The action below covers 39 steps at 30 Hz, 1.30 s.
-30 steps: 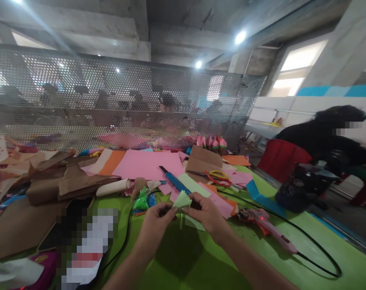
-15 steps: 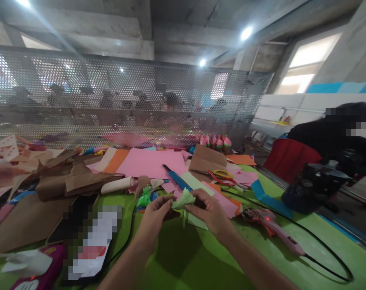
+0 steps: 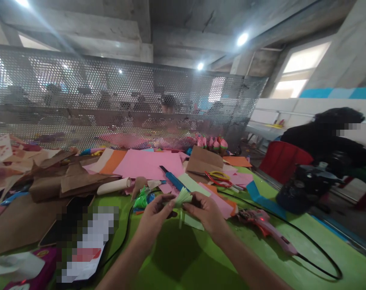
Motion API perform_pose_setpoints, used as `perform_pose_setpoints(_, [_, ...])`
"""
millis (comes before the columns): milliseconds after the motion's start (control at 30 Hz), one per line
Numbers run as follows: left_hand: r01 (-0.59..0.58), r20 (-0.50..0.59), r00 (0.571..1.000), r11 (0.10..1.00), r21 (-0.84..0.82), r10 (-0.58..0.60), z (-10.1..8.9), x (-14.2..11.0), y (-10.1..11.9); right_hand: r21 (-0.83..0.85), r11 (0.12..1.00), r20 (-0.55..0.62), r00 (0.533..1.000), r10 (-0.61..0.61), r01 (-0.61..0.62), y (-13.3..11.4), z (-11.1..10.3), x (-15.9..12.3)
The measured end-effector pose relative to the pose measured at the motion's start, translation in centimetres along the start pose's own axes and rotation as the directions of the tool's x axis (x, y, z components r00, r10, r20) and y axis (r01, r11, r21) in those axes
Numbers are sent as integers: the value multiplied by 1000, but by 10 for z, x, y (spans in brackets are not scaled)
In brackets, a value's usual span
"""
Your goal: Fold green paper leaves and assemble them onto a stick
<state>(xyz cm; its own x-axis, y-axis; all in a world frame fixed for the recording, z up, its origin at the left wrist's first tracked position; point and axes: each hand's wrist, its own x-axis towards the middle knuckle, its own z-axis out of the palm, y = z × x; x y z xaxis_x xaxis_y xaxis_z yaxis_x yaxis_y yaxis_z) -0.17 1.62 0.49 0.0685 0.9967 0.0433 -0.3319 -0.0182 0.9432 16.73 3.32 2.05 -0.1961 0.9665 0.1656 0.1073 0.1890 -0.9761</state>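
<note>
Between my two hands, above the green table, is a pleated piece of pale green paper [image 3: 183, 197] with a fringed, fanned top edge. My left hand [image 3: 158, 211] pinches its left side between thumb and fingers. On the right side, my right hand [image 3: 204, 207] grips the paper with thumb and bent fingers. A narrow pale strip hangs below the paper. Just behind my hands lie a blue utility knife [image 3: 173, 180] and a pale green paper sheet [image 3: 192, 183]. A green plastic-wrapped bundle [image 3: 143, 198] sits beside my left hand.
A pink glue gun [image 3: 271, 231] with a lit red light and looping black cord lies right. Scissors [image 3: 219, 177], pink sheets [image 3: 149, 163] and brown paper [image 3: 205, 159] cover the back. Left are a phone [image 3: 68, 217] and tissue pack [image 3: 28, 268]. A person sits at right.
The whole view has shifted slightly, so things appear a little further left. My left fingers have closed in further over the pleated paper, and the fan looks narrower. Both hands still hold it.
</note>
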Motion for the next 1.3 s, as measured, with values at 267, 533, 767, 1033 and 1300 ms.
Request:
perform_pose_setpoints(267, [-115, -13, 993, 977, 179, 119, -3, 7, -17, -9, 1000, -5, 1000, -20, 20, 1, 2, 0])
perform_pose_setpoints(533, [-253, -19, 964, 934, 251, 266, -4, 9, -16, 5, 1000, -2, 1000, -6, 6, -1, 2, -1])
perform_pose_setpoints(767, [-268, -4, 960, 921, 284, 280, -4, 8, -17, -15, 1000, 18, 1000, -7, 7, -1, 3, -1])
perform_pose_setpoints(1033, [-279, -8, 955, 902, 330, 298, -4, 8, -15, -66, 998, -88, 996, -4, -2, 2, 0, -1])
perform_pose_setpoints(1300, [-281, -3, 953, 891, 357, 302, -4, 8, -15, -36, 999, -113, 993, 35, -39, 4, -1, 0])
